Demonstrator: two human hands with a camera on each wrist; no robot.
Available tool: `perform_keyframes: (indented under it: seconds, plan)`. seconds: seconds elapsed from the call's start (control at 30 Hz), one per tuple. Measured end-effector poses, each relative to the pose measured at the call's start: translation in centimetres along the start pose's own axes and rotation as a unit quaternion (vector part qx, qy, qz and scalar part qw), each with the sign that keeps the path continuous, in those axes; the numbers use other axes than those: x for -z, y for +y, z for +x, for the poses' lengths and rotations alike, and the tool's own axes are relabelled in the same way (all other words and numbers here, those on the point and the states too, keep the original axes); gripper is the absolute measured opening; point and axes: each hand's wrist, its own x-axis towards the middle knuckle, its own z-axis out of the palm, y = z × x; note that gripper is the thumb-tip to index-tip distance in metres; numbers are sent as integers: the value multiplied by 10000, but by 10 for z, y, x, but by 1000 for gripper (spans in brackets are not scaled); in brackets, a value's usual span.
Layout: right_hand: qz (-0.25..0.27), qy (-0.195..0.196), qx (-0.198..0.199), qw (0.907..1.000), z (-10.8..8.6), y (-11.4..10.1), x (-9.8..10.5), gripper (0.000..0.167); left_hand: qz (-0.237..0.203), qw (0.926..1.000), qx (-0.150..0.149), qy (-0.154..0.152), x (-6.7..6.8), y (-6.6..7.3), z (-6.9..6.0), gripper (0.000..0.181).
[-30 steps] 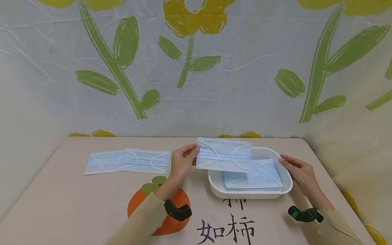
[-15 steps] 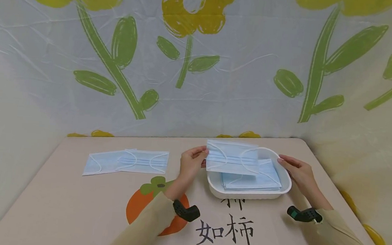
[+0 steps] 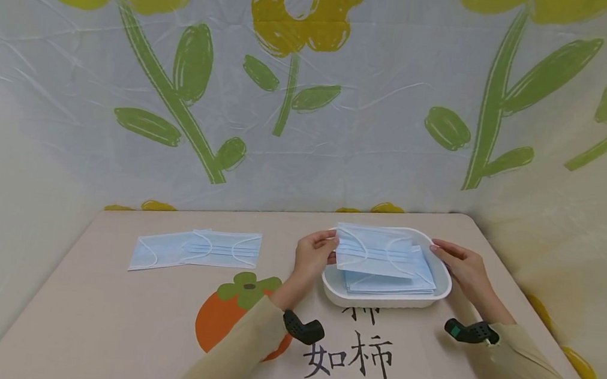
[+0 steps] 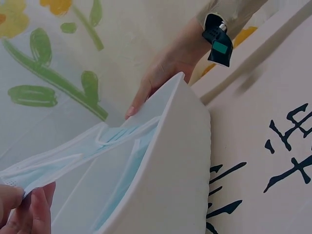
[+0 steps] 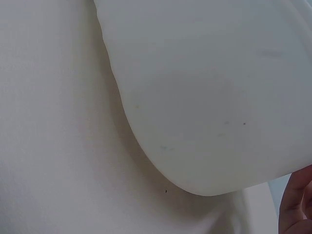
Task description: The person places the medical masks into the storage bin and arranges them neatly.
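My left hand (image 3: 312,259) pinches a light blue face mask (image 3: 376,251) by its left end, with the ear loops showing. The mask is over the white plastic basin (image 3: 333,291). In the left wrist view the held mask (image 4: 73,148) slants from the fingers toward the basin's inside. A stack of similar masks (image 3: 390,284) lies in the basin, partly covered by the held one. At the basin's right end my right hand (image 3: 466,273) holds the rim between thumb and fingers. The right wrist view shows the basin's outer wall (image 5: 204,107) and part of the right hand (image 5: 296,204).
Two overlapping blue masks (image 3: 195,251) lie on the table at the left. The pale table (image 3: 86,315) bears a printed orange persimmon (image 3: 221,321) and black characters (image 3: 348,359). A flower-patterned cloth (image 3: 361,146) stands behind the table.
My left hand has carried the mask rightward and slightly down, farther over the stack in the basin. The right hand and the basin stay in place.
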Motion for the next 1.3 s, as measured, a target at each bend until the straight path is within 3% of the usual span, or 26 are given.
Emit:
perform_keyframes:
  seconds: [0.27, 0.6, 0.97, 1.3]
  plan:
    - [42, -15, 77, 10000, -2, -1, 1, 73, -97, 9997, 149, -143, -11, 0, -1, 22]
    - [65, -36, 67, 10000, -2, -1, 1, 73, -48, 9984, 174, -544, -17, 3, -2, 25]
    - [51, -26, 42, 10000, 0, 0, 1, 71, -49, 9985, 244, -489, -25, 4, -1, 23]
    - [51, -15, 21, 10000, -1, -1, 0, 72, -356, 9974, 203, -589, -29, 1, -2, 25]
